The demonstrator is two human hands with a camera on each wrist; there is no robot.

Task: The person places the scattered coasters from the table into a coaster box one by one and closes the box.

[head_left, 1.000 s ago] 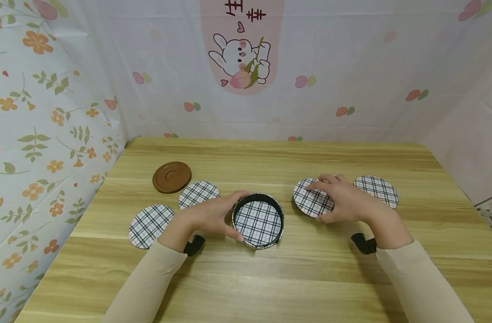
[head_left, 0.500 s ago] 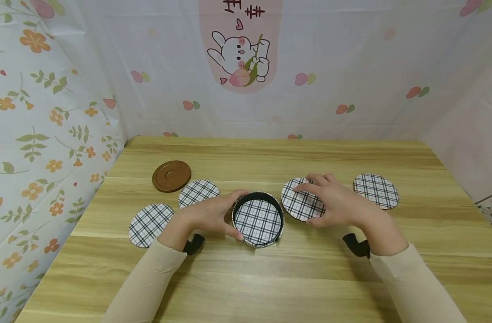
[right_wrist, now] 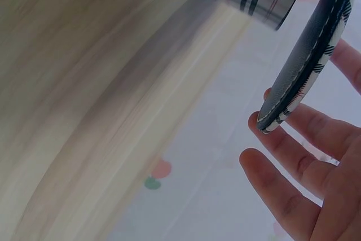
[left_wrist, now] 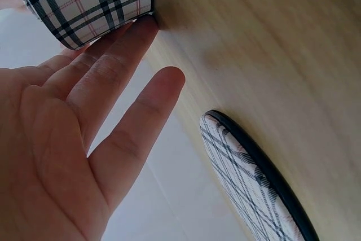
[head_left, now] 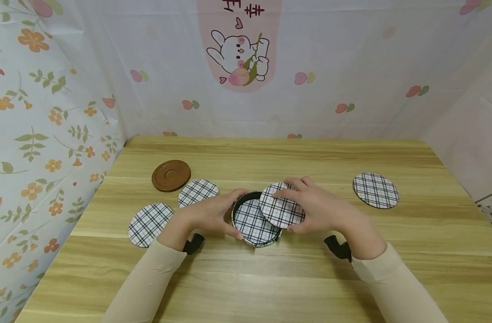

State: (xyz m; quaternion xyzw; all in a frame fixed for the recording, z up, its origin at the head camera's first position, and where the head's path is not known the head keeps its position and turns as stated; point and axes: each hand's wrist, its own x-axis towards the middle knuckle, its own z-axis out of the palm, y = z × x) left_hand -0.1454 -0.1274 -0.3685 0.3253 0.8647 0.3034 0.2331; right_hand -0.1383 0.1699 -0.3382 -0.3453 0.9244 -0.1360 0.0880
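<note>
In the head view my left hand [head_left: 213, 213] grips the side of a round plaid coaster holder [head_left: 251, 224], thumb in front and fingers behind. A plaid disc lies inside it. The left wrist view shows fingers against the plaid outer wall [left_wrist: 104, 1]. My right hand [head_left: 320, 208] holds a round plaid coaster [head_left: 281, 205] by its rim, tilted over the right part of the holder. Its dark stitched underside [right_wrist: 307, 49] faces the right wrist camera, apart from the table. Whether the coaster touches the holder's rim I cannot tell.
Two plaid coasters, one nearer [head_left: 149, 224] and one farther [head_left: 198, 193], lie left of the holder. A brown round wooden coaster [head_left: 171, 175] sits behind them. Another plaid coaster [head_left: 376, 190] lies at the right. A printed cloth [head_left: 330, 58] hangs behind the wooden table [head_left: 246, 287].
My right hand has moved left, carrying the coaster from the table right of the holder to above the holder's right part. The left hand and the holder have stayed in place.
</note>
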